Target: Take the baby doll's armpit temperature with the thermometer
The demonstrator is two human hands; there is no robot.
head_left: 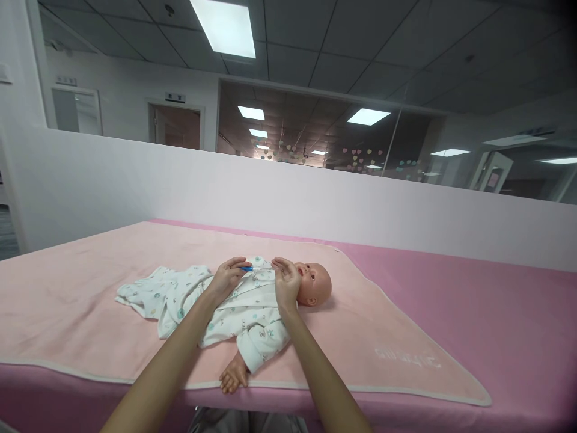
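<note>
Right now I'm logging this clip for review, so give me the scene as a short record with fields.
doll: on its back, head to the right, one bare hand toward the near edge
garment: white, small prints, on the doll
left hand: pinches a thin blue-tipped stick at the doll's chest
right hand: fingers curled at the garment's collar; grip unclear
blanket: pale pink, under the doll
table: deeper pink
behind: white partition

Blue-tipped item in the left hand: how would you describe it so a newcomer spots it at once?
On the pale pink blanket lies a baby doll in a white printed romper, head to the right. Over its chest, the left hand pinches a thin stick with a blue end. Its solid bright blue sets it apart from the romper's pale prints.
</note>
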